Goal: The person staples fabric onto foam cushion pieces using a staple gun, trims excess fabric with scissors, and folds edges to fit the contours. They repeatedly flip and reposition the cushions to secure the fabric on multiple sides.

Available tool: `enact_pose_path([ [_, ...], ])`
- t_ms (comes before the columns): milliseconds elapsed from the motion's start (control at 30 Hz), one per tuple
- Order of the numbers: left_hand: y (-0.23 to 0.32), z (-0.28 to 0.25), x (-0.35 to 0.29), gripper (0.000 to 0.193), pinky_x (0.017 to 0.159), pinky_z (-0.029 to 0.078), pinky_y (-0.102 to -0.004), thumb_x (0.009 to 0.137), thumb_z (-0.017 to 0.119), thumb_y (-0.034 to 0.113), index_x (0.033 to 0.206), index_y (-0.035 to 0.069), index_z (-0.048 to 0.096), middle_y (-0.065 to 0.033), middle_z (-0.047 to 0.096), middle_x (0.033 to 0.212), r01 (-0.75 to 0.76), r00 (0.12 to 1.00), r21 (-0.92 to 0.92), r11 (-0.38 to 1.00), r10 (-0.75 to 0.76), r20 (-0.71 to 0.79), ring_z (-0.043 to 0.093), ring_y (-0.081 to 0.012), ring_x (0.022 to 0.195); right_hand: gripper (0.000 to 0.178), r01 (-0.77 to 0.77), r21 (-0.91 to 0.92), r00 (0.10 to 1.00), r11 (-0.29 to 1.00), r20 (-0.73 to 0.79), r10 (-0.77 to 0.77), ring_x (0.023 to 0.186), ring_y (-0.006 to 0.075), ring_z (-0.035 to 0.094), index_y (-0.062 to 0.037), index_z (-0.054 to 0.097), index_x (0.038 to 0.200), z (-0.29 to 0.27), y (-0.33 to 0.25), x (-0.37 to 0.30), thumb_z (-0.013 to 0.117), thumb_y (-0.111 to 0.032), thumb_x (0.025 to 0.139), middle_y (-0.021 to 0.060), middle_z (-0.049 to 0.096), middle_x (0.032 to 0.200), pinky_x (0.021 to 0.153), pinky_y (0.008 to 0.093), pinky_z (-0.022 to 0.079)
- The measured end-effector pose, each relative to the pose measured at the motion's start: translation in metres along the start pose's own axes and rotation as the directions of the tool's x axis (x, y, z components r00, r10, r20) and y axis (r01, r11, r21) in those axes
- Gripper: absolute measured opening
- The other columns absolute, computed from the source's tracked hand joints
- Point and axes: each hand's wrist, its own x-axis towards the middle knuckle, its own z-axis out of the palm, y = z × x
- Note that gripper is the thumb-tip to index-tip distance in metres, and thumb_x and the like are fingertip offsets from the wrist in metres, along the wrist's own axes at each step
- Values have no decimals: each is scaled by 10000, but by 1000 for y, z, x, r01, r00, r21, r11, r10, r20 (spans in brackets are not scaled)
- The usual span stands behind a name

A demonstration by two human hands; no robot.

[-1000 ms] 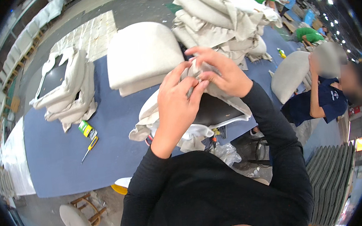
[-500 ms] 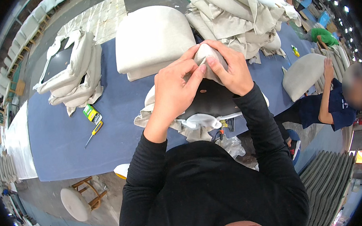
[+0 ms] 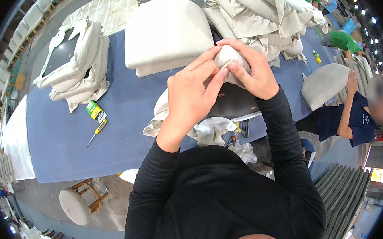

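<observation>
In front of me on the table is a beige upholstered seat cushion (image 3: 235,99), its dark underside facing up. Loose beige fabric and a white edging strip (image 3: 214,125) hang along its near side. My left hand (image 3: 190,95) pinches the fabric at the cushion's far corner (image 3: 230,57) between thumb and fingers. Around the other side of that corner wraps my right hand (image 3: 257,72), thumb pressed on the cloth beside the left thumb. The fingers hide part of the fold.
Finished-looking cushions (image 3: 165,32) lie beyond my hands on the blue table (image 3: 69,146). Part-covered cushions (image 3: 74,65) are stacked left, near a yellow screwdriver (image 3: 97,132) and green-yellow box (image 3: 96,110). Fabric pieces (image 3: 255,21) heap far right. A co-worker (image 3: 346,113) handles a cushion at right.
Both hands stay at the cushion corner, with the thumbs still pressing the fabric there. The whole view has shifted slightly; little else differs.
</observation>
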Motion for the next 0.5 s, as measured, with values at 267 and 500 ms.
enact_pose_path([
  [267,-3,5,1,206,761,590,-342,988,771,174,848,38,705,-85,796,1339,-66,997,43,997,68,-44,785,-285,863,449,-11,-56,998,998,-65,7,1161,385,754,-45,680,1395,5,3,-4,712,-309,1033,180,764,1293,995,400,577],
  [500,2,6,-5,208,729,587,-344,980,788,174,844,36,714,-87,805,1316,-52,997,47,998,54,-62,780,-275,835,428,0,-36,997,999,-74,-3,1156,370,760,-35,700,1370,6,10,-6,701,-301,1036,175,768,1300,999,391,578],
])
